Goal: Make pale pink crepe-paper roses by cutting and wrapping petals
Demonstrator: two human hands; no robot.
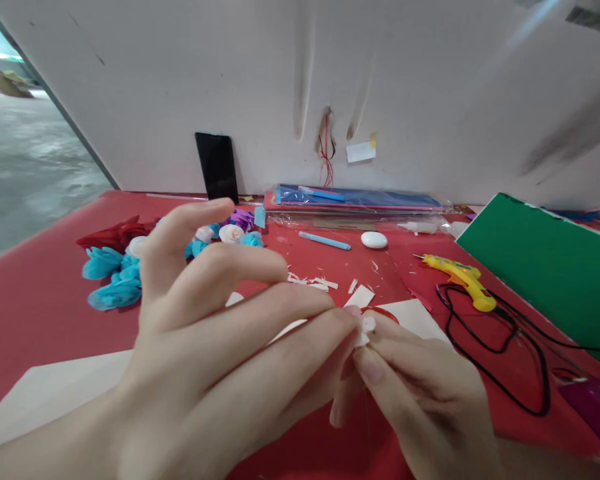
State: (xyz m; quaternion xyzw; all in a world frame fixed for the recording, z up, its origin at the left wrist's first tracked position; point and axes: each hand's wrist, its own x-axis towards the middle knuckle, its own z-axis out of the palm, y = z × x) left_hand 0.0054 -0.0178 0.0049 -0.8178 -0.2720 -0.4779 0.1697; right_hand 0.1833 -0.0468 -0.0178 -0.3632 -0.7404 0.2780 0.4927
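"Since the red table [40, 287] fills most of the view, what's the next biggest thing on it?"

"Green board [545, 267], over on the right. Then some white paper [63, 383], poking out on the left from under the arm."

"Cool, and the hands?"

"Both near, fingertips together. The right hand [430, 393] has its grip pinched, thumb against forefinger. The left hand [215, 340] leans its index fingertip in at the same spot, other fingers fanned out. Can't tell if it's pinching too, its thumb isn't clear."

"Anything in the way?"

"Yellow glue gun [453, 272] off to the right, with its black cord [546, 393] looped just beside the right hand. I'd keep that wrist off the cord tbh. The blue flowers [103, 263] are well apart on the left, so no worries there."

"So what's in the fingers?"

"Tiny white piece [366, 328], right between the two hands' fingertips, a bit right of centre. For something that small I'd use only the very tips, go easy so it doesn't crease, and brace one hand on the other to kill the wobble."
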